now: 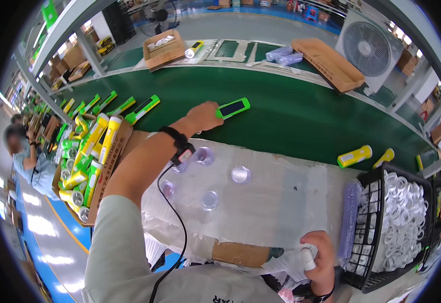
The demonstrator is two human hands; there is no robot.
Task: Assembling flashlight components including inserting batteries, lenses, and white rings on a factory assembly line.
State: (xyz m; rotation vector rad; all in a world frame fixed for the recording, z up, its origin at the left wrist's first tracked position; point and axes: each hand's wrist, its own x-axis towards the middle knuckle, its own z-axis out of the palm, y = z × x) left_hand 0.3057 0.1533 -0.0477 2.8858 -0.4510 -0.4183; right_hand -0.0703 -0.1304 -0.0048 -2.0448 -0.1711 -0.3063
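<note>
My left hand [205, 117] reaches across to the green belt, its fingers closed on the near end of a green flashlight [234, 107] with a dark panel on its face. Close to my body at the lower right, my right hand [322, 258] is curled around a crumpled white cloth [290, 263]. A rounded white part shows by that thumb, and I cannot tell whether it is cloth or a separate piece. Several clear round lenses [209, 200] lie on the covered worktable [286, 202] below my left forearm.
Left of my arm stands a carton [112, 169] heaped with yellow and green flashlights. A black crate [367, 227] of white rings sits at the right, with a yellow flashlight [355, 156] on the belt beyond it. Cardboard trays [329, 64] and a fan [366, 49] stand across the belt.
</note>
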